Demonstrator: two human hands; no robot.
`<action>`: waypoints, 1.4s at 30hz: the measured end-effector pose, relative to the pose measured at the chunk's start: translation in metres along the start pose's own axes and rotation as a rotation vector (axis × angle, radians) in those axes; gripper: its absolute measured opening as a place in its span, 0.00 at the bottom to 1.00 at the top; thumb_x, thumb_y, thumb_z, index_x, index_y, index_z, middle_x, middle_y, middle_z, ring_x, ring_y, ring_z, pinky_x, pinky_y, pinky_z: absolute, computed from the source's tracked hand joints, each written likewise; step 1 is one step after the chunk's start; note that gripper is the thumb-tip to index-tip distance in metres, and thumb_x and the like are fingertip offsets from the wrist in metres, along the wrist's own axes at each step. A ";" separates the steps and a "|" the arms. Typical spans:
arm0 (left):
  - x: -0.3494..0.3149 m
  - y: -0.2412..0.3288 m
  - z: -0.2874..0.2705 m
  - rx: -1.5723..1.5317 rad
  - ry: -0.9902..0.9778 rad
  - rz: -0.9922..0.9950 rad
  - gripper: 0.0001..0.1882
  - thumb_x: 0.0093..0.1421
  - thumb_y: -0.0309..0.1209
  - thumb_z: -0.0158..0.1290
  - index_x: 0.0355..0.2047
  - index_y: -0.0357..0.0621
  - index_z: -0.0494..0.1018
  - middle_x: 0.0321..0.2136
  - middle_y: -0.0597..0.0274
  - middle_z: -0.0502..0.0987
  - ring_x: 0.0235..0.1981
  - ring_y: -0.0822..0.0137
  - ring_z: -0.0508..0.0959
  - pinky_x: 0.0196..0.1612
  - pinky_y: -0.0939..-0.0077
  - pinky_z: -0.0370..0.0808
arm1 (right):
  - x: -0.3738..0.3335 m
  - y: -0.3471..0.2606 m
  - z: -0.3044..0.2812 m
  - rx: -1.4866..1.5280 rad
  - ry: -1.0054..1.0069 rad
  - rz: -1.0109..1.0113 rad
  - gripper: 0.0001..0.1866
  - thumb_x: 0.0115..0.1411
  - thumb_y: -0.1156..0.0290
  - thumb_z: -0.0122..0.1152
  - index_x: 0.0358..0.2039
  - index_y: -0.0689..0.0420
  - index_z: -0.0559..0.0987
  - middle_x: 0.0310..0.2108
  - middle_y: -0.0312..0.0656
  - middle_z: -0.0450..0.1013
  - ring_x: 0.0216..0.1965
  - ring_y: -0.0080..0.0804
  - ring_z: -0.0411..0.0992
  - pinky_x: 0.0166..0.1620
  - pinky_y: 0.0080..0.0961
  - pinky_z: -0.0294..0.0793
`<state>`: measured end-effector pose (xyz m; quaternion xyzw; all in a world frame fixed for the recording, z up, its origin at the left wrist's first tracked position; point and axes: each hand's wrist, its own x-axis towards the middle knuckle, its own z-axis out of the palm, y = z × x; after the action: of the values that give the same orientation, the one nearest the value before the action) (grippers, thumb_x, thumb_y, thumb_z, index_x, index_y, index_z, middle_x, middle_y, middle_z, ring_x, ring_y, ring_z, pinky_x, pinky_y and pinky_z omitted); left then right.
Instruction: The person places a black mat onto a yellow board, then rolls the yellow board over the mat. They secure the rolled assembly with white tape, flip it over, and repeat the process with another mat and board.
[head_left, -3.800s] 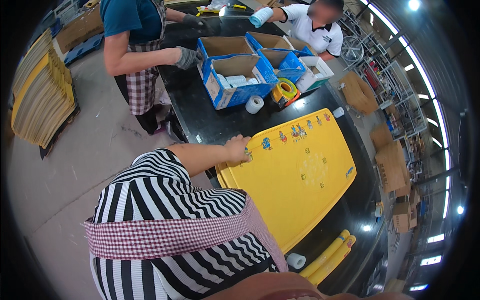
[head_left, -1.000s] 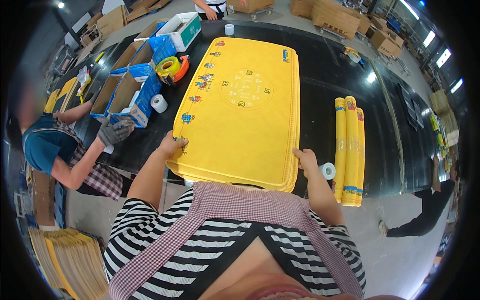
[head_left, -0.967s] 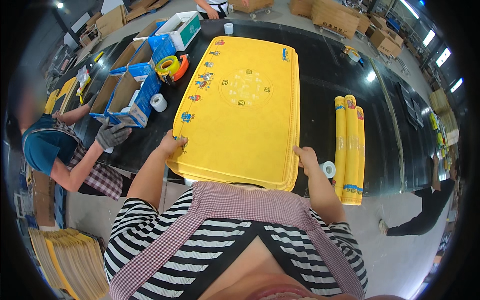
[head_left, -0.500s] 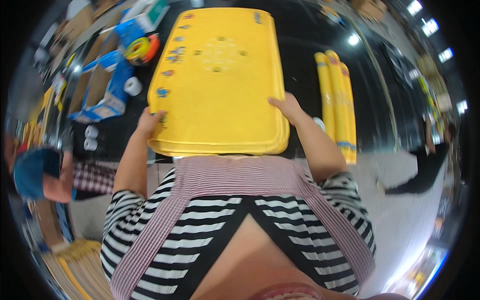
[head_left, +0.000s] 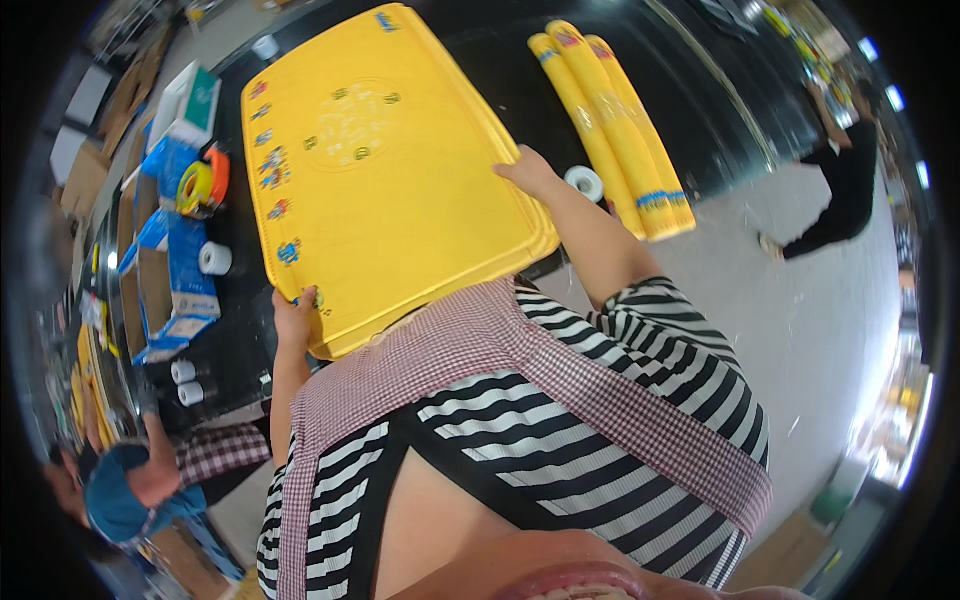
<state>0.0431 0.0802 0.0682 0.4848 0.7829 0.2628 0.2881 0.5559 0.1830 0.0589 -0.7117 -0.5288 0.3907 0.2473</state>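
A stack of large yellow rectangular panels (head_left: 400, 200) with rounded corners lies in front of me, its near edge close against my apron. Small coloured pictures run down the left side of the top panel, and a round pattern is printed near its far end. My left hand (head_left: 293, 318) grips the stack at the near left corner, thumb on top and fingers hidden beneath. On the right edge, my right hand (head_left: 530, 172) holds the stack in the same way, with the thumb over the rim.
Yellow tubes (head_left: 610, 130) and a white tape roll (head_left: 584, 184) lie right on the black table (head_left: 690, 110). Leftward are an open blue box (head_left: 190, 265), a tape dispenser (head_left: 200, 188) and white rolls (head_left: 214, 258). A co-worker (head_left: 125, 490) stands left; another person (head_left: 845, 190) is at right.
The view has turned, so table and tubes now slant. The panel stack appears tilted and further left in the picture. Both hands keep their hold on it.
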 end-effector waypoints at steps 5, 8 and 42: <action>0.022 -0.032 -0.001 -0.063 -0.056 0.055 0.32 0.66 0.34 0.63 0.62 0.31 0.63 0.53 0.47 0.79 0.52 0.56 0.81 0.54 0.66 0.77 | -0.056 -0.021 0.003 -0.238 0.205 -0.110 0.37 0.58 0.57 0.70 0.62 0.66 0.71 0.56 0.59 0.75 0.57 0.53 0.75 0.60 0.40 0.74; 0.023 -0.026 0.002 -0.049 -0.062 0.007 0.31 0.67 0.34 0.62 0.62 0.30 0.63 0.53 0.47 0.79 0.52 0.55 0.80 0.54 0.66 0.77 | -0.105 -0.006 -0.008 -0.310 0.500 -0.440 0.36 0.58 0.59 0.70 0.64 0.61 0.71 0.59 0.55 0.74 0.58 0.51 0.74 0.63 0.39 0.72; -0.011 0.027 -0.002 -0.125 -0.068 -0.134 0.29 0.69 0.30 0.60 0.63 0.34 0.61 0.51 0.50 0.79 0.47 0.62 0.82 0.49 0.71 0.80 | -0.162 0.100 -0.111 0.883 0.771 0.047 0.23 0.61 0.67 0.71 0.53 0.64 0.75 0.40 0.44 0.78 0.34 0.33 0.78 0.38 0.25 0.79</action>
<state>0.0627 0.0802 0.0904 0.4209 0.7856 0.2746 0.3610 0.6807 0.0052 0.0937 -0.6437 -0.1719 0.2922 0.6861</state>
